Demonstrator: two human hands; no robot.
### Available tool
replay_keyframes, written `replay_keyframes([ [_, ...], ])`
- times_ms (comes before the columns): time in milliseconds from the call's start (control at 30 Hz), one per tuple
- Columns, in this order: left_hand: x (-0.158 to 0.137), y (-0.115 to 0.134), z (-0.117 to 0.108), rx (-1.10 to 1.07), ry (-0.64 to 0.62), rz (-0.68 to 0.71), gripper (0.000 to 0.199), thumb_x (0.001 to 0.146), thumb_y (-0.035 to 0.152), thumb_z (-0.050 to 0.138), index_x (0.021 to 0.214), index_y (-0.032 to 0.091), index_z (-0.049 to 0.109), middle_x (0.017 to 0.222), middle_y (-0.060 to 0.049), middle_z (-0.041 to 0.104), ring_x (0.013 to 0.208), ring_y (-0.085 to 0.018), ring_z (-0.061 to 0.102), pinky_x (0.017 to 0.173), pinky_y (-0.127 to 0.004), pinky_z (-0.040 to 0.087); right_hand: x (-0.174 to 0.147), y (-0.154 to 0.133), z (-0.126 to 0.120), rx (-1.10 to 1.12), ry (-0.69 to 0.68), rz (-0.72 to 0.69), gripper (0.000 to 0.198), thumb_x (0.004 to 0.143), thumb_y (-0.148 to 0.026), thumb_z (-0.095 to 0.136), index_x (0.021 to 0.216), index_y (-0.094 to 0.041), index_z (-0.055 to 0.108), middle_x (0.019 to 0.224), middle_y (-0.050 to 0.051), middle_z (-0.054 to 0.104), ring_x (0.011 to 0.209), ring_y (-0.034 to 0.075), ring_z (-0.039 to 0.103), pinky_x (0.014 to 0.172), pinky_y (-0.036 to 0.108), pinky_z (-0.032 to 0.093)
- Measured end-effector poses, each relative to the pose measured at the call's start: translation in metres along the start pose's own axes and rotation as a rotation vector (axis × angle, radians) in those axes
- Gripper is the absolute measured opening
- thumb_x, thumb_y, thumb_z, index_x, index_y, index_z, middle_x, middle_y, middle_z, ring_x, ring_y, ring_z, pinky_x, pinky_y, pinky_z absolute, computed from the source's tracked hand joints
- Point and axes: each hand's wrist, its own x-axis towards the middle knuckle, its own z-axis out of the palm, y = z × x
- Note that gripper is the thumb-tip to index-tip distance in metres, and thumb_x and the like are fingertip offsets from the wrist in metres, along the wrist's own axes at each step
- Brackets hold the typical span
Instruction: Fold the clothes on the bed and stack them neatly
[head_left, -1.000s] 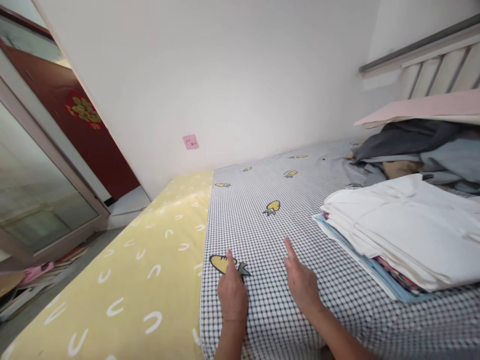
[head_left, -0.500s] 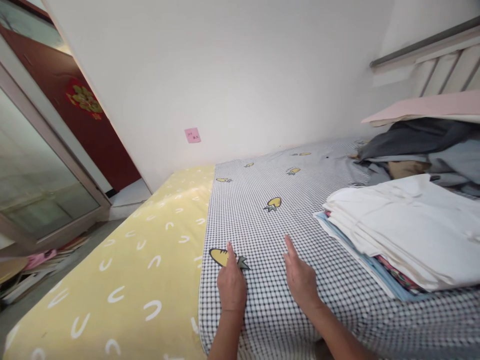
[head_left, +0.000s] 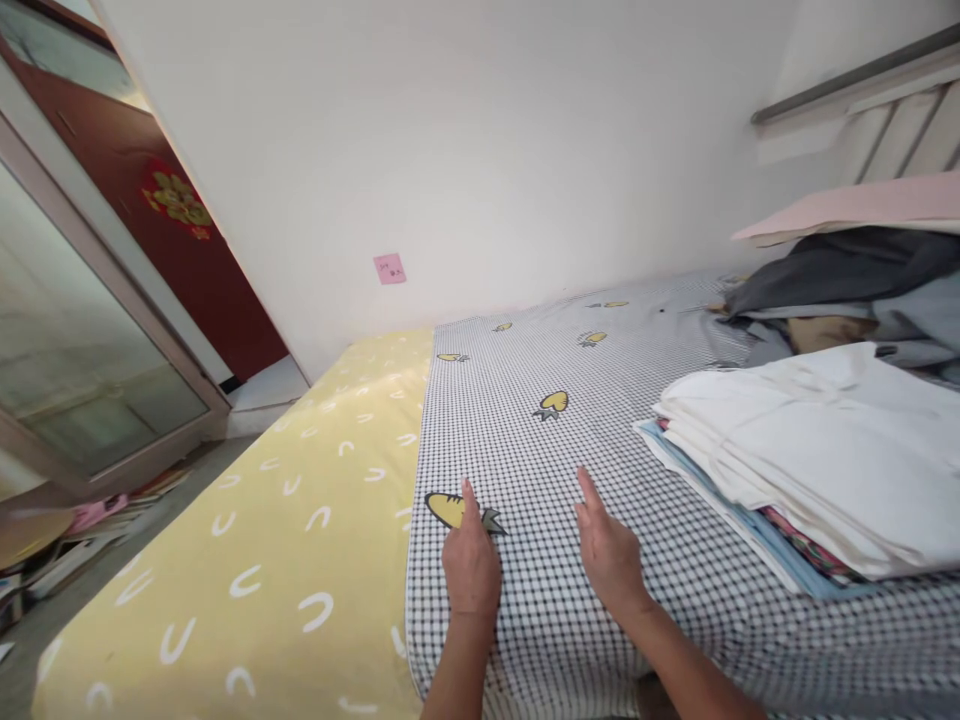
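Observation:
My left hand is over a checked black-and-white cloth on the bed, its index finger pointing away from me across a printed yellow carrot. My right hand is a little to the right, index finger also stretched forward and the other fingers partly curled. Nothing shows in either hand, and a strip of the checked cloth lies between them. Whether the hands touch the cloth or hover just above it, I cannot tell. Nearest to the right hand is a stack of folded white cloths.
A yellow sheet with white marks covers the bed's left part. Grey and dark clothes are heaped at the back right under a pink sheet. A wall stands behind; a glass door is at the left.
The whole view has shifted slightly, so things sit a little further right. Both hands keep the same pose over the checked cloth.

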Motion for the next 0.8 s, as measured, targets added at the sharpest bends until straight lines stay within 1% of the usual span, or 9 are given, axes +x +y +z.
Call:
replay_keyframes([
  [133, 0.0005, -0.0005, 0.0009, 0.013, -0.003, -0.017, 0.064, 0.094, 0.006, 0.037, 0.158, 0.008, 0.03, 0.064, -0.003, 0.066, 0.063, -0.019, 0.063, 0.061, -0.029, 0.04, -0.0005, 0.001, 0.0028, -0.012, 0.02, -0.002, 0.053, 0.106, -0.024, 0.037, 0.157, -0.011, 0.037, 0.052, -0.008, 0.047, 0.041, 0.01, 0.038, 0.047, 0.022, 0.026],
  [267, 0.0011, -0.0018, 0.0029, 0.019, 0.019, -0.003, 0.067, 0.094, 0.007, 0.039, 0.159, 0.009, 0.024, 0.064, -0.002, 0.067, 0.061, -0.018, 0.062, 0.059, -0.028, 0.039, -0.0003, 0.002, 0.0044, -0.032, -0.005, 0.014, 0.052, 0.106, -0.025, 0.035, 0.156, -0.01, 0.04, 0.052, -0.007, 0.048, 0.042, 0.01, 0.038, 0.047, 0.022, 0.027],
  [367, 0.0012, -0.0024, 0.0042, 0.025, 0.047, 0.012, 0.068, 0.093, 0.007, 0.041, 0.159, 0.009, 0.024, 0.063, -0.001, 0.066, 0.061, -0.018, 0.062, 0.06, -0.027, 0.039, -0.0001, 0.0016, 0.004, -0.039, -0.007, 0.018, 0.052, 0.107, -0.024, 0.034, 0.156, -0.009, 0.039, 0.053, -0.007, 0.05, 0.042, 0.01, 0.038, 0.047, 0.022, 0.028],
  [467, 0.0014, -0.002, 0.0035, 0.039, 0.045, 0.012, 0.067, 0.094, 0.007, 0.041, 0.158, 0.008, 0.026, 0.064, -0.001, 0.066, 0.062, -0.018, 0.063, 0.059, -0.027, 0.039, 0.0002, 0.0006, 0.0031, -0.036, -0.012, 0.013, 0.052, 0.108, -0.025, 0.034, 0.158, -0.01, 0.036, 0.054, -0.007, 0.051, 0.043, 0.01, 0.04, 0.048, 0.022, 0.029],
  [567, 0.0018, -0.0013, 0.0017, 0.043, 0.032, 0.006, 0.065, 0.094, 0.008, 0.041, 0.158, 0.007, 0.028, 0.063, -0.002, 0.066, 0.061, -0.018, 0.063, 0.059, -0.028, 0.039, 0.0006, -0.0004, 0.0023, -0.043, -0.016, 0.014, 0.052, 0.108, -0.025, 0.033, 0.158, -0.01, 0.036, 0.052, -0.008, 0.046, 0.043, 0.01, 0.038, 0.047, 0.022, 0.028],
  [667, 0.0017, -0.0007, 0.0, 0.03, 0.022, 0.003, 0.065, 0.094, 0.009, 0.042, 0.158, 0.009, 0.029, 0.062, 0.0, 0.065, 0.061, -0.018, 0.062, 0.058, -0.027, 0.038, 0.0019, -0.0017, 0.0014, -0.055, -0.025, 0.015, 0.053, 0.107, -0.024, 0.033, 0.158, -0.011, 0.036, 0.049, -0.01, 0.039, 0.04, 0.01, 0.031, 0.044, 0.022, 0.022],
  [700, 0.0015, -0.0004, -0.0005, 0.023, 0.022, 0.005, 0.064, 0.095, 0.01, 0.042, 0.158, 0.01, 0.03, 0.062, 0.0, 0.064, 0.061, -0.018, 0.062, 0.059, -0.027, 0.039, 0.0027, -0.0021, 0.0011, -0.055, -0.026, 0.013, 0.053, 0.107, -0.023, 0.033, 0.159, -0.012, 0.034, 0.049, -0.01, 0.04, 0.04, 0.01, 0.031, 0.043, 0.022, 0.022],
  [733, 0.0012, -0.0001, -0.001, 0.013, 0.025, 0.008, 0.062, 0.096, 0.011, 0.042, 0.157, 0.011, 0.032, 0.062, 0.0, 0.064, 0.061, -0.018, 0.062, 0.06, -0.027, 0.039, 0.0036, -0.0026, 0.0008, -0.051, -0.024, 0.009, 0.054, 0.106, -0.022, 0.033, 0.159, -0.012, 0.033, 0.052, -0.008, 0.044, 0.041, 0.01, 0.032, 0.043, 0.021, 0.023],
  [800, 0.0005, 0.0004, -0.0019, -0.011, 0.041, 0.019, 0.059, 0.097, 0.013, 0.039, 0.156, 0.011, 0.035, 0.062, -0.001, 0.064, 0.062, -0.018, 0.063, 0.062, -0.027, 0.041, 0.0055, -0.0033, 0.0002, -0.028, -0.009, -0.008, 0.057, 0.105, -0.019, 0.032, 0.161, -0.014, 0.028, 0.064, -0.004, 0.058, 0.044, 0.009, 0.04, 0.044, 0.02, 0.029],
])
